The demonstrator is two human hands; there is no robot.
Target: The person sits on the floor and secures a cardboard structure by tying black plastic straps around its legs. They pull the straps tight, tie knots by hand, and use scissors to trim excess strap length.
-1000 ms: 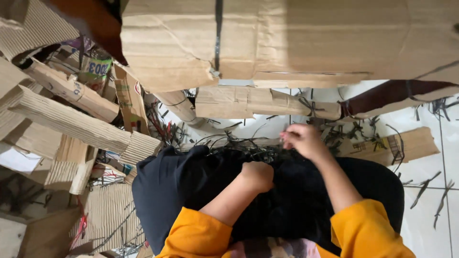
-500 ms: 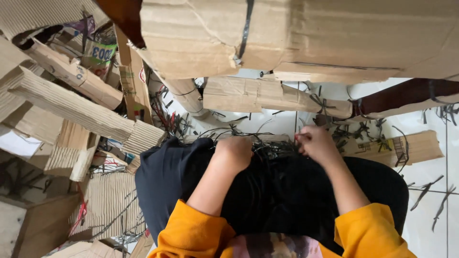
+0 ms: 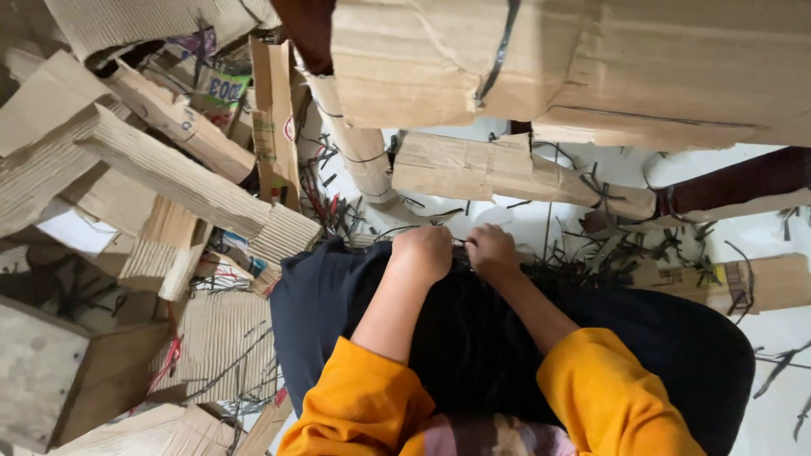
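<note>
Seated person working over the lap, seen from above. The left hand is curled into a loose fist, knuckles up, and the right hand sits just beside it, fingers bent inward; the two nearly touch, and a thin dark strand runs between them, apparently pinched at each end, though the fingertips are turned away and the exact grip cannot be told. The hands meet at the far edge of the black cloth that covers the lap, so the cloth serves as a working surface and catches whatever falls. Beyond the hands, on the pale floor, lies a loose heap of dark thin strips, close enough to be reached without leaning, which appears to be why the pile sits directly ahead of the knees. Orange sleeves are pushed to the forearm, leaving the wrists free. To the left, corrugated cardboard pieces are stacked and leaning against one another, with more strips scattered among them; a large flattened cardboard sheet bound by a dark band spans the upper part of the view, and a rolled cardboard tube tied with thin strips stands near the hands.
</note>
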